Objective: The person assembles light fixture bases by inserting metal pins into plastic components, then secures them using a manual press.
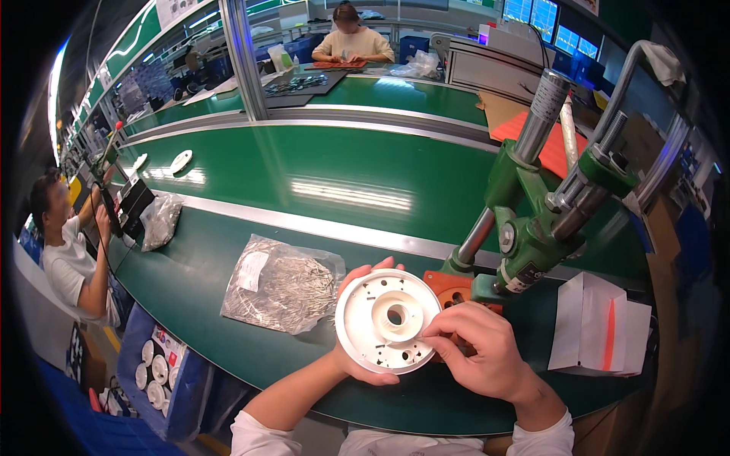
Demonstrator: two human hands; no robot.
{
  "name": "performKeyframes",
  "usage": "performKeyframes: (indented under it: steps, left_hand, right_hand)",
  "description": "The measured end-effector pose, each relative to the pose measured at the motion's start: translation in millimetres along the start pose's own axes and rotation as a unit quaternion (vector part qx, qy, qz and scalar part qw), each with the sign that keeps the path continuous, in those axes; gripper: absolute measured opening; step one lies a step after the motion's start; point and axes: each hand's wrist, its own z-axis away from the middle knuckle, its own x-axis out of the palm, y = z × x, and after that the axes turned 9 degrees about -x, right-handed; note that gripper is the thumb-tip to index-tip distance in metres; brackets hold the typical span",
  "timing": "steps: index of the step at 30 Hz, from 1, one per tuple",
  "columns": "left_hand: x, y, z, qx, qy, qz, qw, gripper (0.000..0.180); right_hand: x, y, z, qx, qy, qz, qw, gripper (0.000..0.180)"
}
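A white round plastic housing (357, 315) with a raised ring and a central hole faces up in front of me. My left hand (351, 360) grips it from beneath and along its left side, fingertips showing past the far rim. At its right side my right hand (479, 346) is closed in a pinch, thumb and forefinger over the housing beside the raised ring. Whatever lies between those fingertips is too small to make out. Left of the housing lies a clear plastic bag (285, 285) full of thin metal pieces.
A green hand press (525, 228) with an orange base (449, 289) stands right of the housing. A white open box (597, 327) sits farther right. Behind the bench runs a green conveyor (304, 175) carrying white parts. Co-workers sit left and far. A blue bin (194, 380) holds white round parts.
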Motion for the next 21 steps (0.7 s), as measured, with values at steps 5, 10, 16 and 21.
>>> performKeyframes:
  steps: [5,10,16,21]
  left_hand:
    - [-2,1,0,0.007,-0.005,-0.013,1.000,0.148]
    - [-3,2,0,0.040,-0.005,-0.129,0.991,0.151]
    - [0,3,4,0.068,0.040,-0.194,0.978,0.149]
    - [2,8,2,0.073,0.052,-0.271,0.958,0.151]
  right_hand:
    - [2,0,1,-0.009,0.007,0.012,1.000,0.014]
    - [2,4,3,-0.022,0.002,0.047,0.999,0.013]
    - [4,17,1,-0.018,0.013,0.025,0.999,0.016]
    - [7,22,4,-0.009,0.012,0.032,0.999,0.013]
